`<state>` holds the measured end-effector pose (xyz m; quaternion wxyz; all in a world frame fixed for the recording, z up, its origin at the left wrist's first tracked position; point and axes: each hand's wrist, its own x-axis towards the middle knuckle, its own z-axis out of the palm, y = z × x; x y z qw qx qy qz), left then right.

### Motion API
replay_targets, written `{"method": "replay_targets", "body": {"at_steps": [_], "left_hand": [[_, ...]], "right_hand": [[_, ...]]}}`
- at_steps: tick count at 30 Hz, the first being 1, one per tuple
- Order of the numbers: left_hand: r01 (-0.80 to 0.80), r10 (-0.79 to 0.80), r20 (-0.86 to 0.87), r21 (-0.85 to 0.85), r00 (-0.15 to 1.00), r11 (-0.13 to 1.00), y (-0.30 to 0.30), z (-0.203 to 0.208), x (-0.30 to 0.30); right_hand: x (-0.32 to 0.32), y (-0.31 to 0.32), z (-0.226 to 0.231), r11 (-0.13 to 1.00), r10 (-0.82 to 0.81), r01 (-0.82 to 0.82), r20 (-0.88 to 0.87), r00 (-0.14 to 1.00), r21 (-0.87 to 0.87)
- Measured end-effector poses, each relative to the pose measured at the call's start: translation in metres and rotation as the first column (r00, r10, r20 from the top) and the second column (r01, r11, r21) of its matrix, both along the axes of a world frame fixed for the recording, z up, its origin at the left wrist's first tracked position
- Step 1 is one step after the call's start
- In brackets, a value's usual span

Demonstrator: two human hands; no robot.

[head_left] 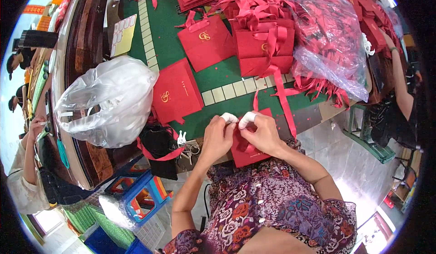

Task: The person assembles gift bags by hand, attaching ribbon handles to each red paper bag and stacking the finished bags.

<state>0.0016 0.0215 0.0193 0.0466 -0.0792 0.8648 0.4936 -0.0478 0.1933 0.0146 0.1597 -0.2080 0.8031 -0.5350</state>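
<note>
At the table's near edge, my left hand (218,138) and my right hand (262,133) meet fingertip to fingertip, both closed in a pinch. White coverings wrap a finger of each. Below them is a small red paper gift bag (247,156), partly hidden by my hands and against my patterned clothing. A red ribbon end (255,102) sticks up beyond my right fingers. What the fingertips pinch is too small and covered to make out. A long red ribbon (284,104) hangs down to the right of my right hand.
Red gift bags (177,90) lie on the green tabletop (222,79), beside a stack of ribboned bags (265,49). Clear plastic (324,36) covers many ribbons at right. A whitish plastic bag (113,102) and keys (193,149) lie left. Other people's arms (402,79) show at both sides.
</note>
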Motion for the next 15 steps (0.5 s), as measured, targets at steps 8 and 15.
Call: {"method": "replay_targets", "body": {"at_steps": [8, 15], "left_hand": [[0.014, -0.032, -0.110, -0.156, 0.993, 0.988, 0.012, 0.002, 0.000], [-0.065, 0.056, -0.064, -0.140, 0.996, 0.988, 0.009, 0.001, 0.005]], "right_hand": [[-0.003, 0.005, -0.011, 0.998, 0.061, -0.055, -0.196, 0.979, 0.035], [-0.030, 0.019, 0.031, 0.993, 0.114, -0.110, -0.172, 0.978, 0.035]]}}
